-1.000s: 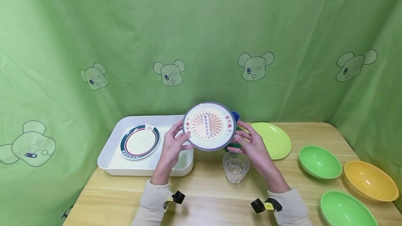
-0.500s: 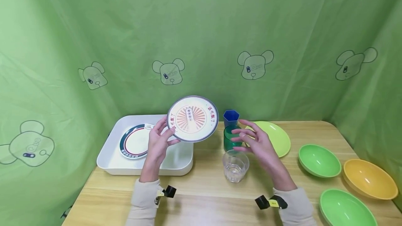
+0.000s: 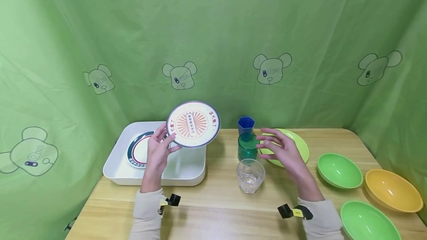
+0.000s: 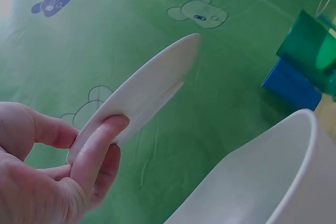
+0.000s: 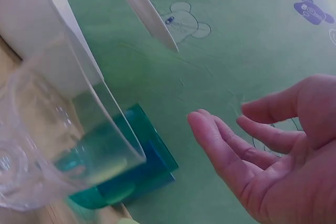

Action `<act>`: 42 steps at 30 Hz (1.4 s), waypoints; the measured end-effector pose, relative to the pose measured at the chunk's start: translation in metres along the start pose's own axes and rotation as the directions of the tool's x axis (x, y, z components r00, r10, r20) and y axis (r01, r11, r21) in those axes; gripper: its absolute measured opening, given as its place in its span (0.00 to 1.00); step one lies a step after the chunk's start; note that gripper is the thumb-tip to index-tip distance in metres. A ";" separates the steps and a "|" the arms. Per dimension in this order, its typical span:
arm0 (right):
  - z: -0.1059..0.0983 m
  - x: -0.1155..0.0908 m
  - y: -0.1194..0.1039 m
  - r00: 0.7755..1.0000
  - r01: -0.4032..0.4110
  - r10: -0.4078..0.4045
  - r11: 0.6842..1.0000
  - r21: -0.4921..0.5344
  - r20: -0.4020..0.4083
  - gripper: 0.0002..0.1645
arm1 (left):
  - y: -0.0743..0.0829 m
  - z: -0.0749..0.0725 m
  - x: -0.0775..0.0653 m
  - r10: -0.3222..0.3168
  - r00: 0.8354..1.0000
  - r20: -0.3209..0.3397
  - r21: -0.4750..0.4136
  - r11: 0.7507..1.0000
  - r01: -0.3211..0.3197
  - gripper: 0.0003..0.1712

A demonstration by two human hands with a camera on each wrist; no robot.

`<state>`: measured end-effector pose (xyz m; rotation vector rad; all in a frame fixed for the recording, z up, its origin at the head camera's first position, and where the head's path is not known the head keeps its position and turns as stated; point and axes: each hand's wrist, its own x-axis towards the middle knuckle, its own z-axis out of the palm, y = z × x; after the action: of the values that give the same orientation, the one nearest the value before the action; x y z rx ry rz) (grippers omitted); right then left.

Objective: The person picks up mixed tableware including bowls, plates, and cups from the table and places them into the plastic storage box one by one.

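My left hand (image 3: 158,152) pinches the left edge of a white plate (image 3: 193,124) with a blue rim and a red sunburst print. The plate is tilted in the air over a white tub (image 3: 191,171); in the left wrist view its underside (image 4: 142,87) shows, thumb and fingers on opposite faces. A second plate (image 3: 136,152) with a dark green rim lies in the tub, partly hidden by my left hand. My right hand (image 3: 283,150) holds nothing, fingers loosely spread beside a green cup (image 3: 248,151) and above the edge of a lime-green plate (image 3: 301,147).
A clear glass (image 3: 250,180) stands in front of the green cup, a blue cup (image 3: 245,123) behind it. To the right are two green bowls (image 3: 339,171) and an orange bowl (image 3: 393,192) on the wooden table (image 3: 217,210). A green curtain (image 3: 220,40) hangs behind.
The right hand has let go of the sunburst plate and moved right. My left hand has carried the plate left, over the tub, uncovering the blue and green cups.
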<state>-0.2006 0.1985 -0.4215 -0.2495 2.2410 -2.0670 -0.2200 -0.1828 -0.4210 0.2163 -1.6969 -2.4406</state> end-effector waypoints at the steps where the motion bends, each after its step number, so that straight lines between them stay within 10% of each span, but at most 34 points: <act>1: -0.002 0.000 0.001 1.000 0.003 -0.003 1.000 -0.006 0.003 0.29 | 0.001 -0.002 0.001 -0.004 1.000 -0.006 -0.007 1.000 0.004 0.38; 31: -0.056 -0.005 0.020 0.983 0.071 -0.074 0.997 -0.027 -0.171 0.24 | 0.016 -0.051 0.006 -0.022 0.990 -0.140 -0.027 0.999 0.018 0.38; 42: -0.071 -0.003 0.033 0.954 0.050 -0.122 0.965 -0.257 -0.274 0.26 | 0.021 -0.062 0.006 -0.035 0.986 -0.163 -0.032 0.999 0.030 0.40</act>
<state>-0.2118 0.2711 -0.4482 -0.0644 2.7119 -1.9707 -0.2122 -0.2476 -0.4229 0.4312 -1.5996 -2.3954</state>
